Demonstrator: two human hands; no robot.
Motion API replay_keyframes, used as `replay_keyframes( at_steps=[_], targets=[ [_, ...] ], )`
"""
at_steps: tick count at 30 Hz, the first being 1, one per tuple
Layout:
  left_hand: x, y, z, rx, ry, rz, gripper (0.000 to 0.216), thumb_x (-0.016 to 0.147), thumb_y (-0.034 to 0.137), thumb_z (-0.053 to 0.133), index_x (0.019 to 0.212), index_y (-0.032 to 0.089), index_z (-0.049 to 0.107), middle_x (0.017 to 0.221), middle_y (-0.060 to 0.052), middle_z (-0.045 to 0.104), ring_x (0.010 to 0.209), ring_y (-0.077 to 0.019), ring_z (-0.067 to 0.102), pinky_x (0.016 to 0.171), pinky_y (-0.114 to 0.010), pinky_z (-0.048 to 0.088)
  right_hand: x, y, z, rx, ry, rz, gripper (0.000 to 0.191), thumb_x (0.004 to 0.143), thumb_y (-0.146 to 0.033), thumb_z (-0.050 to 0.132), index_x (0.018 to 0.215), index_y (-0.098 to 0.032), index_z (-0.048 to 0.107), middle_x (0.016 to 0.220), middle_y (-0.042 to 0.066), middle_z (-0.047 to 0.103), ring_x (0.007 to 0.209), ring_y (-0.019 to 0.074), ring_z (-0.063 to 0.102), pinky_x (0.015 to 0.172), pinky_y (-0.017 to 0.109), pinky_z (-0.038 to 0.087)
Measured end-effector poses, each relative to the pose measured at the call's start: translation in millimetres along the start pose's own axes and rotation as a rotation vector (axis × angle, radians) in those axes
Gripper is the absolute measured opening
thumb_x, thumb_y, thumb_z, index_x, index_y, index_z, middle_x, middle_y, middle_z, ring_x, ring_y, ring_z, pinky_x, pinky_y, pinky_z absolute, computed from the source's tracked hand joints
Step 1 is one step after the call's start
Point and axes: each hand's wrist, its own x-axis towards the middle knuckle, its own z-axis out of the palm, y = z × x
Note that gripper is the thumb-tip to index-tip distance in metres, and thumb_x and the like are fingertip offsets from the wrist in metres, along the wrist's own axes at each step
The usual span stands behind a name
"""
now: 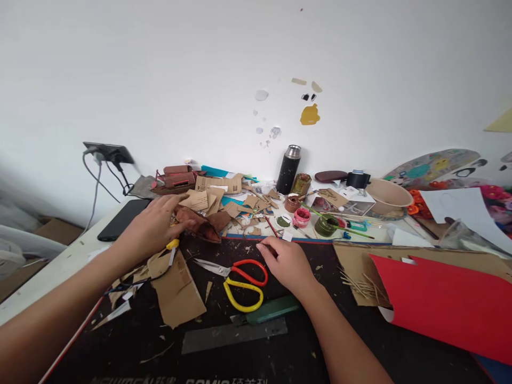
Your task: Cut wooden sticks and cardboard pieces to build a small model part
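Note:
At the left, my left hand [154, 224] has its thumb and fingers around the near end of a crumpled, brown-painted cardboard piece [210, 229]. My right hand [288, 261] rests over the dark mat with its fingers curled in; whatever they hold, if anything, is hidden. Just left of it lie scissors [245, 285] with one red and one yellow handle, their blades pointing left. A green utility knife [272, 310] and a clear ruler [234, 335] lie below them. Close to my left wrist are a yellow-ended tool [173, 245] and a flat cardboard sheet [182, 293].
Cardboard scraps [252, 205] cover the back of the table. Open paint jars, red [302, 216] and green [326, 226], stand near a black thermos [288, 170]. A phone [123, 220] lies left, red card [444, 304] right. A beige bowl [388, 194] sits by the wall.

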Motion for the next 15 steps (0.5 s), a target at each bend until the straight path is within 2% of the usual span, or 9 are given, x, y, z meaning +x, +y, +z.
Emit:
replay_keyframes(
  at_steps=[3, 6, 15],
  targets=[
    [2.6, -12.5, 6.7, 0.073, -0.076, -0.044, 0.085, 0.092, 0.071, 0.050, 0.155, 0.014, 0.049, 0.154, -0.022, 0.058, 0.145, -0.0427, 0.050, 0.119, -0.056, 0.041, 0.4, -1.7, 0.3, -0.013, -0.026, 0.009, 0.021, 0.106, -0.035, 0.060, 0.101, -0.023, 0.077, 0.094, 0.004, 0.082, 0.086, 0.0231, 0.076, 0.074, 0.029, 0.044],
    [2.7, -11.3, 15.1, 0.099, -0.140, -0.073, 0.091, 0.091, 0.071, 0.051, 0.159, 0.011, 0.043, 0.154, -0.024, 0.058, 0.143, -0.0447, 0.052, 0.116, -0.058, 0.043, 1.0, -3.3, -0.2, -0.035, -0.059, 0.023, 0.020, 0.106, -0.034, 0.061, 0.101, -0.023, 0.077, 0.094, 0.004, 0.083, 0.087, 0.0231, 0.077, 0.074, 0.029, 0.044],
    [6.4, -9.7, 23.8, 0.088, -0.186, -0.070, 0.096, 0.091, 0.074, 0.050, 0.159, 0.007, 0.041, 0.151, -0.025, 0.060, 0.139, -0.0431, 0.055, 0.112, -0.052, 0.046, 0.9, -5.4, -2.9, -0.084, -0.098, 0.028, 0.020, 0.106, -0.034, 0.061, 0.103, -0.023, 0.077, 0.096, 0.004, 0.083, 0.086, 0.0219, 0.076, 0.073, 0.029, 0.044]
  ],
)
